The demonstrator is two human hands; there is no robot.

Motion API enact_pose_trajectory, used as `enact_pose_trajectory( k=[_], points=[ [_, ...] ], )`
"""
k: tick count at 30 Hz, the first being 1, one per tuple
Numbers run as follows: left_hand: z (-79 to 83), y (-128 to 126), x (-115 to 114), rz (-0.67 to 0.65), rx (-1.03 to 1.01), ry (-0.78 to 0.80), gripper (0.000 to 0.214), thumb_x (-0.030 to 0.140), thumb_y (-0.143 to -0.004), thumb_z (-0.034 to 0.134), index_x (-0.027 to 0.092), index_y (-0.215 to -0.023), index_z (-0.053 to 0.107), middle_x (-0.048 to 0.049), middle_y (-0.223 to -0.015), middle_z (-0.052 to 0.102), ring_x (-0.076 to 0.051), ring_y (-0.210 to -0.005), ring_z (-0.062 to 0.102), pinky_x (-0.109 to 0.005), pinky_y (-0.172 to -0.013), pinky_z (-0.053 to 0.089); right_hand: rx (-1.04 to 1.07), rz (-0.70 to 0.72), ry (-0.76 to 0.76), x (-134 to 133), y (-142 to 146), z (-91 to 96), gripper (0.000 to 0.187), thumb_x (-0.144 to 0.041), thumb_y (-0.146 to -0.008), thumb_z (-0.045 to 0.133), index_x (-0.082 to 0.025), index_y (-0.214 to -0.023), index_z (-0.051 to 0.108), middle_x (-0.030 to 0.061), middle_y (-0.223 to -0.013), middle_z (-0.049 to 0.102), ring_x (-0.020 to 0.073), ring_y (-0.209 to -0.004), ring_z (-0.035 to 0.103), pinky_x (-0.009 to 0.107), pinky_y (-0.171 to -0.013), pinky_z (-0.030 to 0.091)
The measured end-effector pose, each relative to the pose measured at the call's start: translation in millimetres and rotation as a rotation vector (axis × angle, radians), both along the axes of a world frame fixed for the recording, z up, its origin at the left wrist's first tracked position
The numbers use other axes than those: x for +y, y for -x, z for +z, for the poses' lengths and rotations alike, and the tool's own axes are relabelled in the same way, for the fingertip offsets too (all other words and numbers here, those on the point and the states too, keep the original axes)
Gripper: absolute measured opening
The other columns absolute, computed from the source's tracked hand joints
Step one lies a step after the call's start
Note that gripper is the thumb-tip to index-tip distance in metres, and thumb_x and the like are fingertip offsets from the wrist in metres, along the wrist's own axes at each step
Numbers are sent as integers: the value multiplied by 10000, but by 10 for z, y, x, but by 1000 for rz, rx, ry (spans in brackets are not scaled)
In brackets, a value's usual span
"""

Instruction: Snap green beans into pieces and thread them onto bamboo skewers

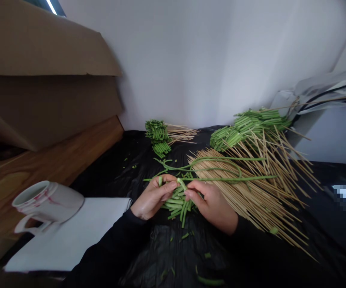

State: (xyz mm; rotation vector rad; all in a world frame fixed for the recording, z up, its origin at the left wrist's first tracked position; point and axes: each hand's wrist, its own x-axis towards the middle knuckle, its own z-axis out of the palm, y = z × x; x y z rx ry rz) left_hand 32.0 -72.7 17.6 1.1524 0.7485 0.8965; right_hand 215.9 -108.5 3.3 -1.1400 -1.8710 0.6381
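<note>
Both hands are pinched down tight here: the left hand and right hand each grip an end of a short bit of green stem, right in the middle of the black plastic sheet and just above a little heap of cut pieces. Biggest worry imo is the loose pile of skewers touching the right hand. They're thin, pale, stiff sticks lying every which way, so a point could easily jab a finger or knuckle. The stem looks smooth, firm and round, the kind that snaps or splits if you squeeze or bend it too hard. The sheet is glossy and wrinkled, so pieces could slide or get lost in the folds. That white mug with red marks is tipped over on the paper near the left sleeve, and an elbow could knock it. Long curly stems lie across the sticks, and bundles sit at the back.
</note>
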Motion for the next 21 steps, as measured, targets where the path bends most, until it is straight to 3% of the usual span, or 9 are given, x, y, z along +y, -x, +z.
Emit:
enact_pose_trajectory(
  k=[5,9,14,16,18,21],
  points=[
    [25,-28,-32,-50,185,-80,227,330,-785,703,121,-725,636,1,-634,571,-74,-535,440,-199,-522,338,110,4,21,6,-10,48,113,-227,-898,533,-205,-833,623,-25,-730,708,134,-691,635,263,-663,435],
    [66,-42,-47,-91,352,-222,202,324,-773,706,128,-735,675,-26,-711,619,-116,-636,511,-226,-599,384,151,-33,16,44,-72,92,125,-242,-895,526,-203,-827,623,-10,-731,698,142,-687,627,267,-649,448],
    [88,-52,-86,-364,507,-329,184,314,-740,730,138,-696,697,-4,-632,602,-106,-575,488,-224,-567,366,210,-76,49,91,-162,166,169,-272,-919,482,-193,-823,596,-4,-706,661,135,-659,599,258,-629,452],
    [77,-53,-93,-409,539,-368,217,321,-681,780,141,-612,680,-3,-607,604,-109,-572,496,-224,-557,362,242,-56,87,100,-176,168,177,-287,-929,468,-190,-848,592,-14,-677,629,128,-636,591,253,-624,460],
    [61,-50,-83,-359,557,-384,233,327,-664,793,142,-580,679,-4,-583,610,-111,-565,500,-226,-557,366,254,-28,125,102,-176,149,182,-300,-938,455,-190,-889,592,-23,-668,609,122,-602,585,250,-603,462],
    [38,-40,-43,-142,513,-354,166,311,-710,763,147,-728,744,-40,-695,696,-143,-641,571,-246,-634,423,168,-12,97,89,-158,112,169,-281,-940,461,-199,-891,600,-33,-666,601,114,-574,561,247,-576,434]
  ],
)
